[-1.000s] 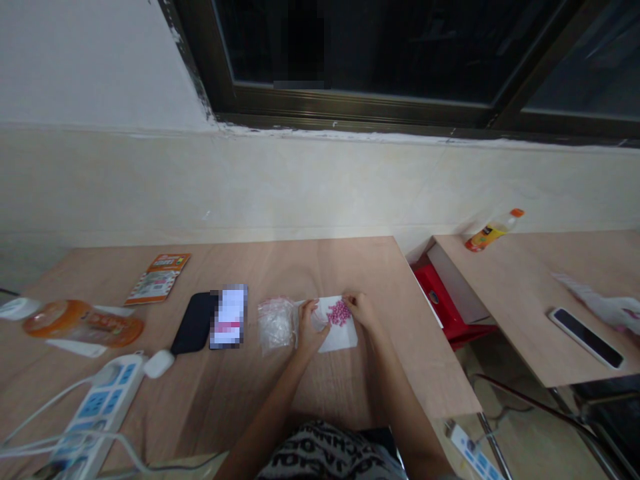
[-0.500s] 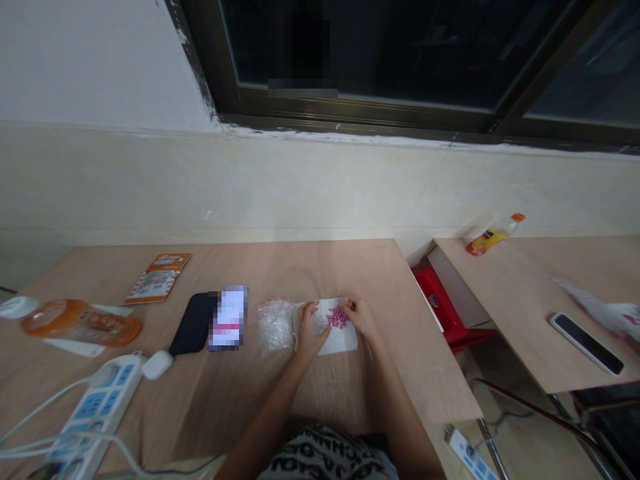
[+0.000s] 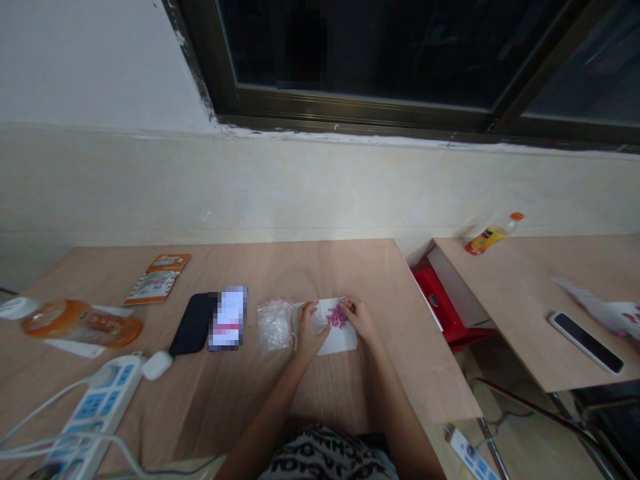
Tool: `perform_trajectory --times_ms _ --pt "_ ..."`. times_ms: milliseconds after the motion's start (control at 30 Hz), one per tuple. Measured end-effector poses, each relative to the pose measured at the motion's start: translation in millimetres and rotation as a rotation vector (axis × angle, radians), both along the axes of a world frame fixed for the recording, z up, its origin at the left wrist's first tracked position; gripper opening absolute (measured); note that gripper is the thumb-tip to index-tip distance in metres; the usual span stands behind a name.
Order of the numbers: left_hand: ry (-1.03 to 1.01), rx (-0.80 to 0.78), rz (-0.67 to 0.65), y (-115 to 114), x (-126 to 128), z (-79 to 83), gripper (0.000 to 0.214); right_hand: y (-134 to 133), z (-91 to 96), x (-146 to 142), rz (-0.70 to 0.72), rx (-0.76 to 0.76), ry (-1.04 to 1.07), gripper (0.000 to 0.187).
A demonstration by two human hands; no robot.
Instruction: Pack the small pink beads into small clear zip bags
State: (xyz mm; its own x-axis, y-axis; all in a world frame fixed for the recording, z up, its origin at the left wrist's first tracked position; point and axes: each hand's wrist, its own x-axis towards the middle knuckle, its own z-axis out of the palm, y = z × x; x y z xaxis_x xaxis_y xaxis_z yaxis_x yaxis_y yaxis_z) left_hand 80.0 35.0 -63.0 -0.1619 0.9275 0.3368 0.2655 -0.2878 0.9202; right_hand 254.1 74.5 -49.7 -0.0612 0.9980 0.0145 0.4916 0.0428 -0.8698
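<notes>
My left hand (image 3: 309,329) rests at the left edge of a white sheet of paper (image 3: 342,340), its fingers pinching a small translucent plastic piece (image 3: 319,322), perhaps a little bag. A heap of small pink beads (image 3: 337,317) lies on the paper between my hands. My right hand (image 3: 358,318) is on the paper's upper right, its fingertips at the heap's edge, and whether they hold a bead is hidden. Just left of my left hand lies a clear plastic bag (image 3: 275,325) with something pale inside.
A wooden table (image 3: 320,267) holds a pixelated card (image 3: 229,318) on a black phone (image 3: 193,325), an orange packet (image 3: 157,279), an orange-wrapped item (image 3: 83,323), a white earbud case (image 3: 157,365) and a power strip (image 3: 95,413). A second table (image 3: 500,293) stands right, past a red stool (image 3: 437,300).
My right hand has shifted slightly left and down over the pink beads, covering part of the heap. My left hand and the paper have barely moved.
</notes>
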Motion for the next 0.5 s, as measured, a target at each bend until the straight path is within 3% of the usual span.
perform_trajectory --times_ms 200,500 --pt "0.002 -0.017 -0.004 0 -1 1.3 0.062 9 -8.9 14 -0.039 -0.007 -0.228 0.025" --pt "-0.004 -0.004 -0.013 0 -1 1.2 0.061 14 -6.0 12 -0.03 -0.06 -0.269 0.02"
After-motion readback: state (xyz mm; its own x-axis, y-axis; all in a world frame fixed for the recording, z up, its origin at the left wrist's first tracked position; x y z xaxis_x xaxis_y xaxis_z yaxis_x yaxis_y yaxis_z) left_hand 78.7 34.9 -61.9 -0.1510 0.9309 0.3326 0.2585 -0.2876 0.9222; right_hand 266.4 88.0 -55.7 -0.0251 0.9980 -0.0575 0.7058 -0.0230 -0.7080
